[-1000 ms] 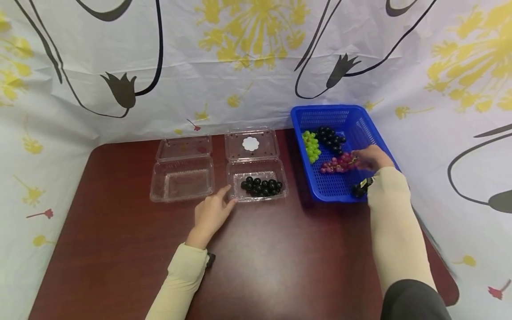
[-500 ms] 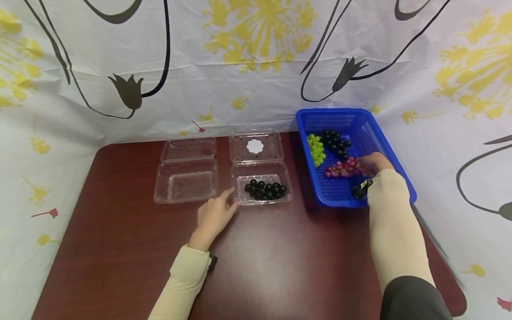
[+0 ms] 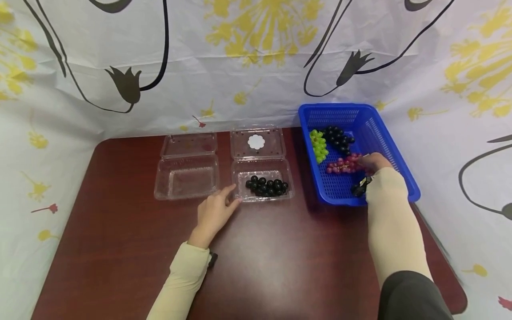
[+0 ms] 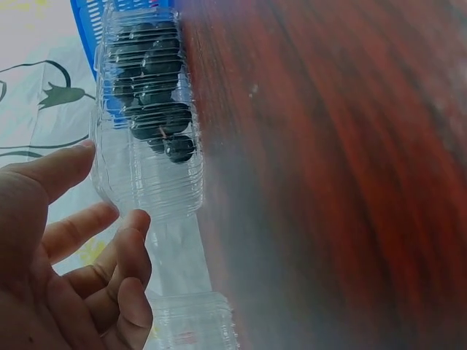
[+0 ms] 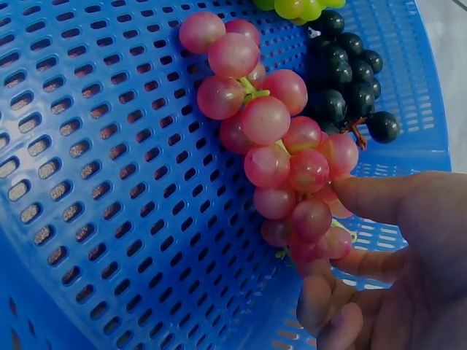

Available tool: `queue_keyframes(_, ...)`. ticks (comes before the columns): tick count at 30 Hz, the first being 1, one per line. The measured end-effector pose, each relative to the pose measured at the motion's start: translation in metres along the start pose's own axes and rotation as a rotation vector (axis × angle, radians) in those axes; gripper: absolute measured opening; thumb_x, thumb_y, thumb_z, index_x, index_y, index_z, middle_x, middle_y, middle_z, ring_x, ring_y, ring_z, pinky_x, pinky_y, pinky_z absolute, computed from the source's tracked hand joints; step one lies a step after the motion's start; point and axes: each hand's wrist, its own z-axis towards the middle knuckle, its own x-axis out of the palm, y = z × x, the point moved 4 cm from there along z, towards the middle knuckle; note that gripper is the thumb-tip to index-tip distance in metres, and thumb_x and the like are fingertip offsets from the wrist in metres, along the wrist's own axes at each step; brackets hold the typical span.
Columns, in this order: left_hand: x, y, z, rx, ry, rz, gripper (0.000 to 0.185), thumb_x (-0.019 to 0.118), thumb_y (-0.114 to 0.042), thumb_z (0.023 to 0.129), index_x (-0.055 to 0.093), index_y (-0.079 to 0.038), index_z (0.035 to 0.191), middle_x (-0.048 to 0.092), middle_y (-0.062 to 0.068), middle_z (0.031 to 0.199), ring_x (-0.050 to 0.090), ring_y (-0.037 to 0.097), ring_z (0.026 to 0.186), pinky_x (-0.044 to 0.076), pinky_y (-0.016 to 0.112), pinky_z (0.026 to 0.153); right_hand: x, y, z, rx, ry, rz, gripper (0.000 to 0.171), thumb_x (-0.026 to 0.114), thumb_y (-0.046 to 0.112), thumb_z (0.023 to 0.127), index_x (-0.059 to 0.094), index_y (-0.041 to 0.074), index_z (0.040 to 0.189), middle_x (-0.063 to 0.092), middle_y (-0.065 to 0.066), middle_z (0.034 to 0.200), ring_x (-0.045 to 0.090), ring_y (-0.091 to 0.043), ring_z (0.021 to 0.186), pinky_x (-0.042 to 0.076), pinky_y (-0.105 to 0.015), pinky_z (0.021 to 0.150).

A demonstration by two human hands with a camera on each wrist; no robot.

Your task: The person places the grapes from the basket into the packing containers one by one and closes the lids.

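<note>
Inside the blue basket (image 3: 332, 195), my right hand (image 3: 378, 162) pinches the end of a bunch of red grapes (image 3: 345, 163) between thumb and fingers. The right wrist view shows the thumb (image 5: 379, 197) on one side of the red grapes (image 5: 266, 120) and the fingertips under their lower end. The bunch lies along the basket floor. My left hand (image 3: 216, 213), its fingers relaxed, is at the near left corner of a clear plastic box (image 3: 243, 174). Black grapes (image 3: 267, 186) lie in that box. In the left wrist view, thumb and index tips are right at its rim.
Green grapes (image 3: 318, 146) and another bunch of black grapes (image 3: 338, 138) lie toward the back of the basket. A second clear box (image 3: 186, 180), lid folded back, stands to the left. Behind the table (image 3: 264, 258) hangs a flower-patterned cloth (image 3: 224, 80).
The head view has shifted slightly. Right hand and red grapes keep nearly the same place in the basket, and the left hand stays at the box corner.
</note>
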Motion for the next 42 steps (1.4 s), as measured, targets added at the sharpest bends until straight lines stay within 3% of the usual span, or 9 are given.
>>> queue_keyframes(4, -0.002, 0.000, 0.000, -0.016, 0.004, -0.004, 0.048, 0.067, -0.047, 0.088, 0.061, -0.026, 0.130, 0.057, 0.000, 0.074, 0.058, 0.018, 0.065, 0.040, 0.031, 0.054, 0.000, 0.005, 0.000, 0.004, -0.022, -0.029, 0.037, 0.051, 0.028, 0.095, 0.057, -0.008, 0.099, 0.060, -0.015, 0.087, 0.059, -0.021, 0.074, 0.051, -0.030, 0.063)
queue_keyframes(10, -0.003, 0.000, -0.001, -0.024, 0.012, -0.002, 0.048, 0.066, -0.049, 0.087, 0.061, -0.027, 0.130, 0.068, 0.016, 0.109, 0.069, 0.034, 0.092, 0.051, 0.044, 0.064, 0.005, 0.011, -0.004, 0.069, -0.064, -0.148, 0.033, 0.045, 0.029, 0.093, 0.056, -0.002, 0.085, 0.059, -0.016, 0.081, 0.058, -0.026, 0.071, 0.048, -0.036, 0.066)
queue_keyframes(15, -0.004, -0.001, -0.001, -0.020, -0.003, 0.011, 0.048, 0.067, -0.049, 0.087, 0.062, -0.028, 0.129, 0.064, 0.001, 0.076, 0.066, 0.033, 0.106, 0.052, 0.045, 0.066, 0.009, 0.009, -0.001, 0.078, -0.055, -0.010, 0.022, 0.044, 0.015, 0.091, 0.045, 0.005, 0.072, 0.055, -0.004, 0.065, 0.062, -0.011, 0.055, 0.053, -0.027, 0.055)
queue_keyframes(18, -0.005, -0.001, 0.000, -0.025, -0.012, 0.009, 0.047, 0.068, -0.048, 0.086, 0.062, -0.028, 0.129, 0.056, -0.005, 0.067, 0.069, 0.028, 0.092, 0.049, 0.040, 0.059, 0.010, 0.005, 0.003, 0.070, -0.043, 0.120, 0.019, 0.045, 0.008, 0.089, 0.045, 0.005, 0.071, 0.052, 0.002, 0.060, 0.061, -0.007, 0.050, 0.053, -0.024, 0.052)
queue_keyframes(23, -0.005, 0.000, -0.001, -0.041, 0.005, 0.003, 0.047, 0.068, -0.048, 0.086, 0.062, -0.029, 0.129, 0.056, -0.005, 0.067, 0.067, 0.022, 0.078, 0.044, 0.034, 0.055, 0.013, -0.002, 0.004, 0.100, 0.022, 0.319, 0.019, 0.049, 0.001, 0.090, 0.054, 0.004, 0.072, 0.057, 0.004, 0.058, 0.062, -0.008, 0.051, 0.055, -0.024, 0.057)
queue_keyframes(26, -0.005, 0.000, -0.001, -0.045, 0.012, 0.001, 0.048, 0.068, -0.049, 0.086, 0.062, -0.029, 0.129, 0.057, -0.004, 0.069, 0.059, 0.017, 0.064, 0.040, 0.031, 0.052, 0.013, -0.003, 0.004, 0.088, 0.039, 0.310, 0.020, 0.050, 0.004, 0.093, 0.057, 0.003, 0.075, 0.059, 0.004, 0.057, 0.062, -0.009, 0.053, 0.055, -0.025, 0.058)
queue_keyframes(33, -0.005, 0.000, -0.001, -0.033, -0.004, 0.012, 0.048, 0.069, -0.049, 0.085, 0.062, -0.030, 0.129, 0.055, -0.005, 0.066, 0.047, 0.010, 0.055, 0.034, 0.026, 0.048, 0.011, -0.004, 0.001, 0.085, 0.017, 0.213, 0.028, 0.051, 0.011, 0.093, 0.061, 0.010, 0.066, 0.054, 0.006, 0.055, 0.054, -0.008, 0.052, 0.048, -0.024, 0.054)
queue_keyframes(36, -0.004, -0.001, -0.002, -0.029, -0.003, 0.010, 0.049, 0.068, -0.050, 0.086, 0.062, -0.029, 0.129, 0.052, -0.006, 0.062, 0.045, 0.010, 0.052, 0.033, 0.026, 0.046, 0.012, -0.004, 0.000, 0.094, 0.011, 0.264, 0.028, 0.046, 0.008, 0.093, 0.059, 0.008, 0.068, 0.056, 0.006, 0.055, 0.055, -0.007, 0.052, 0.050, -0.024, 0.055)
queue_keyframes(42, -0.004, 0.000, -0.002, -0.033, 0.005, 0.012, 0.049, 0.066, -0.052, 0.086, 0.062, -0.029, 0.130, 0.050, -0.006, 0.059, 0.042, 0.010, 0.049, 0.032, 0.026, 0.045, 0.014, -0.001, -0.002, 0.072, 0.001, 0.433, 0.010, 0.040, 0.007, 0.099, 0.049, 0.002, 0.096, 0.060, 0.008, 0.063, 0.062, -0.005, 0.061, 0.057, -0.027, 0.067)
